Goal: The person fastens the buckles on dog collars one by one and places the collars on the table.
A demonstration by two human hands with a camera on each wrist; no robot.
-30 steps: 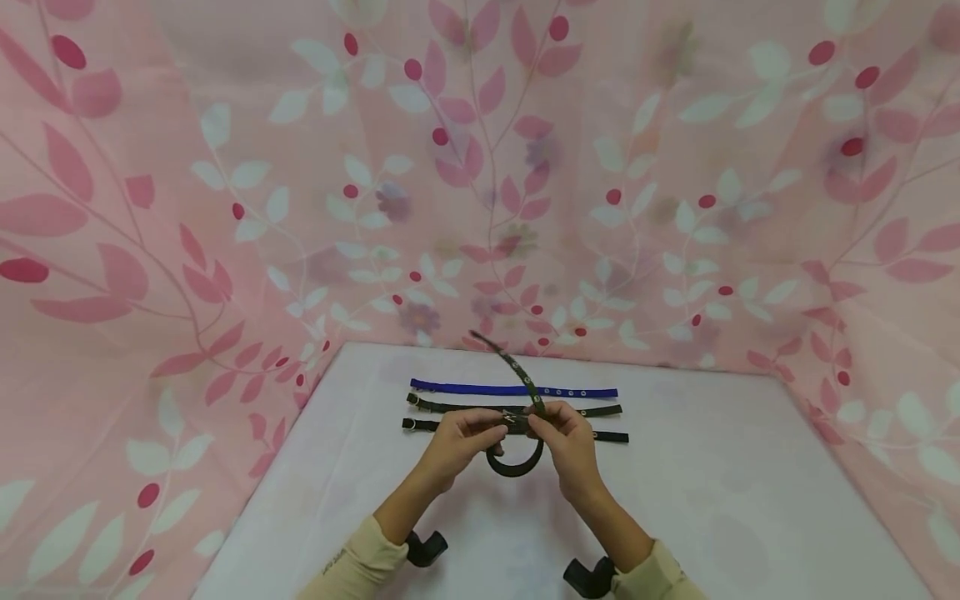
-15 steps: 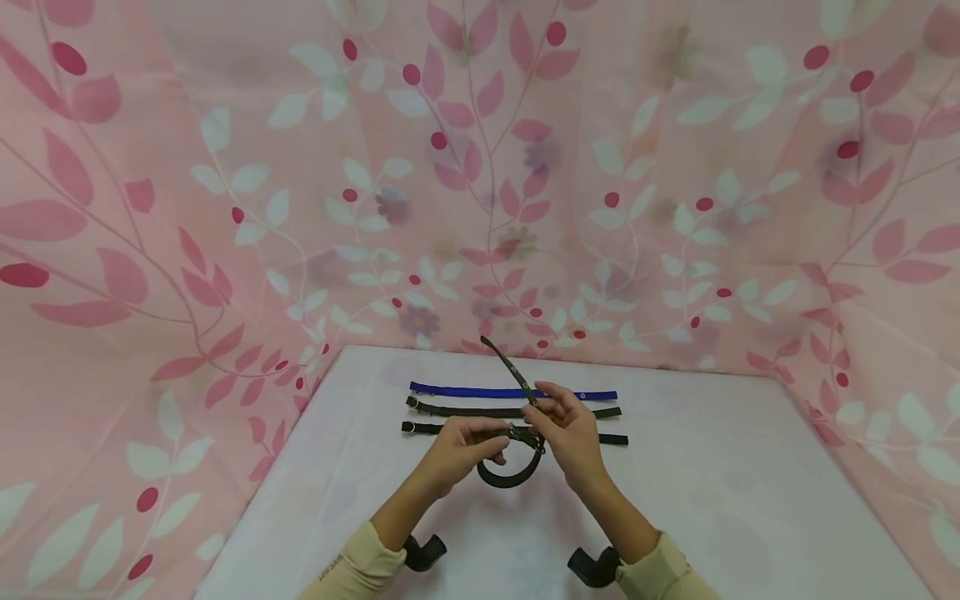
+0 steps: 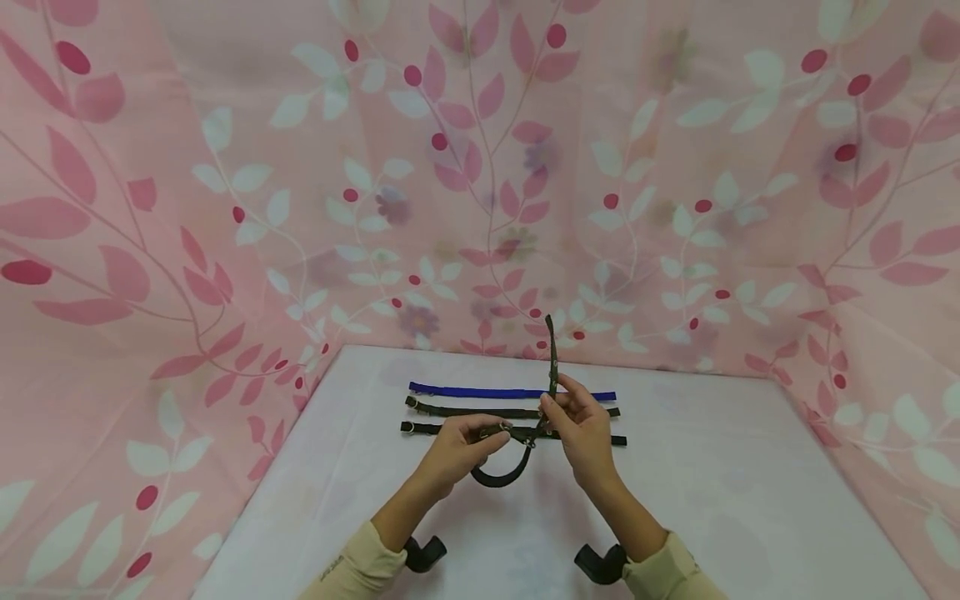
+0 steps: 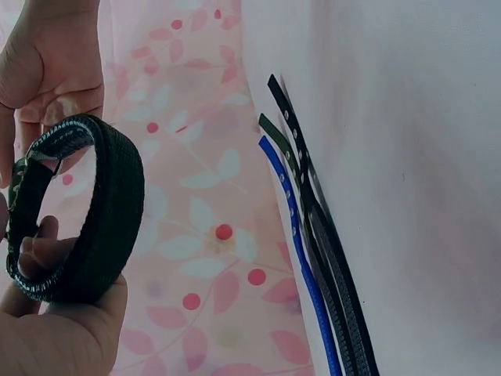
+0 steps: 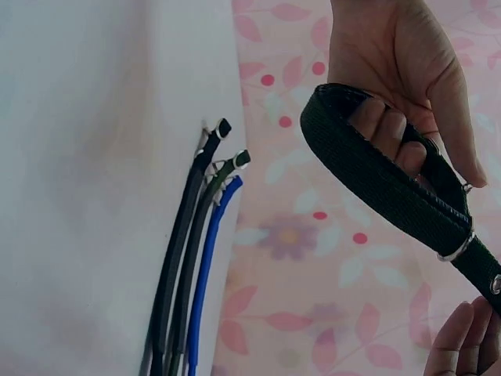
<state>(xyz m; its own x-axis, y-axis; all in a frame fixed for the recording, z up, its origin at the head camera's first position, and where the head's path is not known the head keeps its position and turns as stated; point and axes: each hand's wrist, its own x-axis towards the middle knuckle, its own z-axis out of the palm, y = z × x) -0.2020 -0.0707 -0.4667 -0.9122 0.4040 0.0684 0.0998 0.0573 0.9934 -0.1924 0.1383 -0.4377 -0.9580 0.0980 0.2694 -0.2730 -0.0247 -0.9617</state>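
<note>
A dark green strap, bent into a loop, hangs between both hands in the head view. The left hand pinches its metal-fitted end between thumb and fingers. Higher up, the right hand grips the eyeleted part, and the free tail stands upright above it. The right wrist view shows the strap passing through a metal ring, with left-hand fingers inside the loop. In the left wrist view the loop looks wide and round.
Behind the hands lie a blue strap, a dark green strap and a black strap, side by side on the white table. Patterned pink cloth rises around the table's back and sides.
The right hand has moved right and drawn the strap's tail along; the tail has swung from leaning left to upright. The loop has shifted slightly left, and the left hand has hardly moved.
</note>
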